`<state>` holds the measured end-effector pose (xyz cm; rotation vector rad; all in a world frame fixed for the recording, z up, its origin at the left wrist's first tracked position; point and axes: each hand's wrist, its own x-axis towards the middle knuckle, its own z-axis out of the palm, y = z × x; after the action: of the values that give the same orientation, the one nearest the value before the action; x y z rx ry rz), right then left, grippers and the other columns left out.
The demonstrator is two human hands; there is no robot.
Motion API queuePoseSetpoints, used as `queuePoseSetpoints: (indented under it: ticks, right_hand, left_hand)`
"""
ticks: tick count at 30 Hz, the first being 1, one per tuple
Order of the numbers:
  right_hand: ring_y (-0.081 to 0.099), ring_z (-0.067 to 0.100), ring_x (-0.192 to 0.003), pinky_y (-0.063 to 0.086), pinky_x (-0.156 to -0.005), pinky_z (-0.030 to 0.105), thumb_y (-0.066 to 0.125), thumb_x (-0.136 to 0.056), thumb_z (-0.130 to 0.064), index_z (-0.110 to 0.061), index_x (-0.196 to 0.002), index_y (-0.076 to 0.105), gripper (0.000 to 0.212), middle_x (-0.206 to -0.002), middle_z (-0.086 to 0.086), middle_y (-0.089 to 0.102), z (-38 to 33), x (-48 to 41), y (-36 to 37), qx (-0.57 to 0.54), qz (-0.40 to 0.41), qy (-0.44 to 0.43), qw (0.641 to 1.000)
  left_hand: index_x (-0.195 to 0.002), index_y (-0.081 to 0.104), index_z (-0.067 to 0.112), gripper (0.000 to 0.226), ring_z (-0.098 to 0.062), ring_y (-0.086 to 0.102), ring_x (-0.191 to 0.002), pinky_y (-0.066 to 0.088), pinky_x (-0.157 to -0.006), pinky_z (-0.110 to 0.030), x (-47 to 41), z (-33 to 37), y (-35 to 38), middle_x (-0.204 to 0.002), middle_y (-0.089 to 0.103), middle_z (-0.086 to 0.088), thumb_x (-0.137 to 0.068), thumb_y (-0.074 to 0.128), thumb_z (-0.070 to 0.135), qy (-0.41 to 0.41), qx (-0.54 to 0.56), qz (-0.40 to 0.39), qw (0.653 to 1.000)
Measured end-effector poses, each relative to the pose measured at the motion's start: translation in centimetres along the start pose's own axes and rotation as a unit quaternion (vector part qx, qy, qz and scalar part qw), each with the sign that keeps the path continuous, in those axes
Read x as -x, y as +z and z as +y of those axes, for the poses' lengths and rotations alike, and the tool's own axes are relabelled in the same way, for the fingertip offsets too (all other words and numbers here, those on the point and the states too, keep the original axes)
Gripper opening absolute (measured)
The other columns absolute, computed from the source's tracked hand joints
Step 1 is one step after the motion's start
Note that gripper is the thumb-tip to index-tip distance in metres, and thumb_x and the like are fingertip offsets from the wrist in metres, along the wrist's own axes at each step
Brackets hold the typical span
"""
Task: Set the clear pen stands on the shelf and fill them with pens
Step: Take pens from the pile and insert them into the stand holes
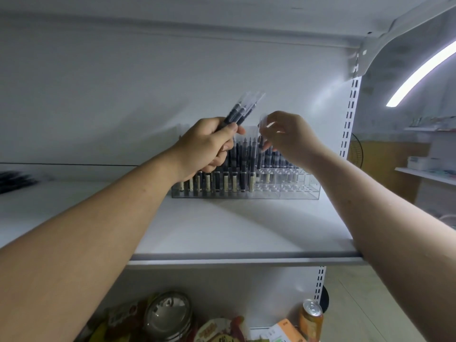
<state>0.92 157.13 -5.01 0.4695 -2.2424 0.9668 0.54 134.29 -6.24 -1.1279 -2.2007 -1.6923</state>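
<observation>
Mostly slim dark pens, clear stand

Left forearm and right forearm are bare throughout. Left hand and right hand are bare too.

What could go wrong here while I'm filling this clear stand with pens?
The left hand grips a bundle of dark clear-capped pens above the clear acrylic pen stand; one could slip out and knock the standing pens. The right hand pinches a single pen, blurred, close over the packed rows; it may miss an empty hole or jostle neighbours.
</observation>
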Motion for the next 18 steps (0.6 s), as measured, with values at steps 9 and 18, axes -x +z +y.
queuePoseSetpoints:
  ticks: [9, 18]
  right_hand:
    - [0.073, 0.047, -0.084, 0.050, -0.060, 0.041, 0.062, -0.104, -0.027, -0.021, -0.098, 0.067, 0.010, -0.073, -0.002, 0.079, 0.7, -0.1, 0.2, 0.052, -0.070, 0.043, 0.995]
    - [0.067, 0.018, -0.063, 0.052, -0.059, 0.027, 0.065, -0.100, -0.007, -0.012, -0.098, 0.071, 0.008, -0.080, 0.003, 0.072, -0.6, 0.0, -1.6, -0.126, 0.061, -0.040, 0.989]
  left_hand:
    - [-0.120, 0.064, 0.010, 0.023, -0.014, 0.035, -0.050, 0.027, -0.042, -0.027, -0.1, -0.2, 0.1, -0.080, 0.062, -0.002, -0.114, 0.047, 0.024, 0.011, -0.040, 0.016, 0.999]
    - [-0.121, 0.068, 0.012, 0.023, -0.014, 0.044, -0.048, 0.033, -0.043, -0.024, -0.1, -0.2, 0.0, -0.085, 0.073, -0.009, -0.113, 0.051, 0.025, 0.028, -0.044, 0.027, 0.998]
